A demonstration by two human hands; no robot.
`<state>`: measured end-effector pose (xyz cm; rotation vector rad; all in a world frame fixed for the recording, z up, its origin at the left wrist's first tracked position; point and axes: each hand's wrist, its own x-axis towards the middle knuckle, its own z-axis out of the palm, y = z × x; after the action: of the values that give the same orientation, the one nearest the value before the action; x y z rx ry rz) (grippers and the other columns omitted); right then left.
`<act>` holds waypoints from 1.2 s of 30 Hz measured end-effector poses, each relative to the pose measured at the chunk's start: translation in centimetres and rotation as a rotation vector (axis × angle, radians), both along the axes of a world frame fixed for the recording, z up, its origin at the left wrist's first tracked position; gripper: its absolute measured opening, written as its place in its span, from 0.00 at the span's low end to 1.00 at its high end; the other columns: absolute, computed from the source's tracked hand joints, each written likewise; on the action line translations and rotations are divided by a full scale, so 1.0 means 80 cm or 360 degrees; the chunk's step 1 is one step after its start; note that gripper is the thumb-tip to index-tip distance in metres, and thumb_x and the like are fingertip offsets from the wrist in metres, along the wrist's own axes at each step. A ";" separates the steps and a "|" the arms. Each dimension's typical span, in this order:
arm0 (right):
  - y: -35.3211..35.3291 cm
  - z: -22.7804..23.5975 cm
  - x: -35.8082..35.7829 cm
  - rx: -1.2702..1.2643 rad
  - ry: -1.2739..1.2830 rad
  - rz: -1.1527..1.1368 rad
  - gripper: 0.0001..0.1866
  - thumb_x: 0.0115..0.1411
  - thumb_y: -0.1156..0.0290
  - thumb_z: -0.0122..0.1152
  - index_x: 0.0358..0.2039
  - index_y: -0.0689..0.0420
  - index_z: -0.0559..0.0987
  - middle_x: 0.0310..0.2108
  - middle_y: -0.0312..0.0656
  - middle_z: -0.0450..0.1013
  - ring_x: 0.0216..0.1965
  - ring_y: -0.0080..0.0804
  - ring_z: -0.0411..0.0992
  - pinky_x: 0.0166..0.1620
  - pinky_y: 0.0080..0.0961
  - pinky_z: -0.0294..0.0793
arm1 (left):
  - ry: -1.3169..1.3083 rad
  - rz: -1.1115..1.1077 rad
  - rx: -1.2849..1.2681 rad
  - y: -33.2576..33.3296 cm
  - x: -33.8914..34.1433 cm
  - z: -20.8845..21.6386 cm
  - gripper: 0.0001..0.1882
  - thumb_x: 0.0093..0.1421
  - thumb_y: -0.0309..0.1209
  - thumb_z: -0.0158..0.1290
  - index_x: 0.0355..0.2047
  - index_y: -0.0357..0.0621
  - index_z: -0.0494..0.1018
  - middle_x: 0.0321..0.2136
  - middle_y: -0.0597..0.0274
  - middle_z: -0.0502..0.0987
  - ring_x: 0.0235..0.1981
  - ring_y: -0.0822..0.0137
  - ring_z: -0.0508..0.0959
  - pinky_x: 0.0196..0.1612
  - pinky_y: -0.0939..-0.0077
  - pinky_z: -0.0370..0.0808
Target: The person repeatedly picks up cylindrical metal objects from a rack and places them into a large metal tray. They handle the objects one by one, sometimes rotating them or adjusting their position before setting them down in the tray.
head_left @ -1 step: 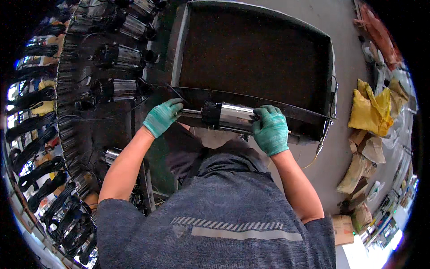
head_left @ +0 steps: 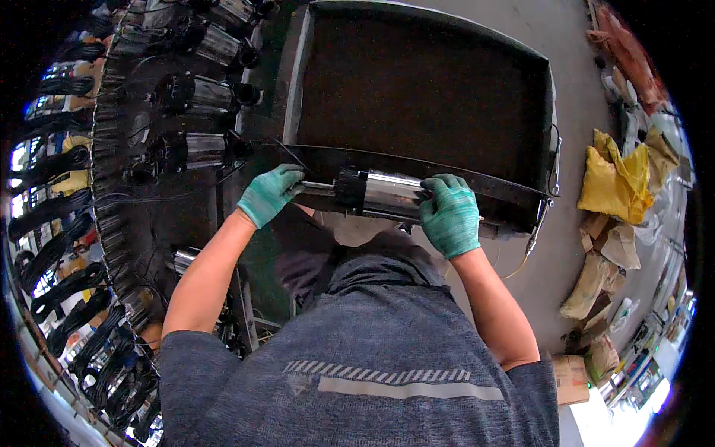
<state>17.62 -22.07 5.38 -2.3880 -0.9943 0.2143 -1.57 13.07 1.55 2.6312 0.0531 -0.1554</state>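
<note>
A cylindrical motor (head_left: 392,192) with a polished metal body, a black ribbed collar and a thin metal shaft lies level across the near edge of a dark metal tank (head_left: 417,154). My left hand (head_left: 271,195), in a green knitted glove, is closed on the free end of the shaft (head_left: 319,188). Wearing the same kind of glove, my right hand (head_left: 451,214) wraps over the right end of the motor body. That end is mostly covered by the palm and fingers.
Several similar motors (head_left: 205,150) stand in rows at the left, beside hanging bundles of black cable (head_left: 56,208). A hose with a metal fitting (head_left: 532,242) hangs at the tank's right corner. Yellow sacks (head_left: 614,179) and a cardboard box (head_left: 570,380) lie on the right.
</note>
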 end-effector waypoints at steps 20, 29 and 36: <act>0.005 0.005 0.002 0.0171 -0.0060 0.0002 0.09 0.49 0.75 0.60 0.32 0.55 0.83 0.34 0.45 0.78 0.39 0.49 0.76 0.45 0.45 0.74 | 0.0112 0.0164 -0.0678 0.016 -0.008 -0.024 0.18 0.64 0.41 0.62 0.48 0.42 0.80 0.33 0.54 0.81 0.33 0.57 0.82 0.38 0.65 0.80; 0.006 0.003 0.002 0.0174 -0.0069 0.0021 0.09 0.49 0.75 0.59 0.32 0.56 0.82 0.32 0.45 0.77 0.37 0.50 0.75 0.44 0.45 0.74 | 0.0398 0.0744 -0.0834 -0.003 0.013 -0.005 0.22 0.69 0.46 0.56 0.50 0.39 0.79 0.35 0.57 0.81 0.35 0.62 0.81 0.39 0.70 0.79; 0.005 0.004 0.002 0.0177 -0.0050 0.0023 0.09 0.49 0.75 0.59 0.32 0.57 0.82 0.33 0.47 0.77 0.37 0.50 0.75 0.45 0.45 0.74 | 0.0130 0.0472 -0.0884 0.004 -0.005 -0.024 0.13 0.70 0.37 0.56 0.45 0.39 0.78 0.33 0.56 0.81 0.35 0.60 0.83 0.39 0.69 0.80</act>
<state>17.75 -21.66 5.69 -2.2904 -1.0116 0.1237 -1.95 13.40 -0.35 2.0347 0.3706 -0.1495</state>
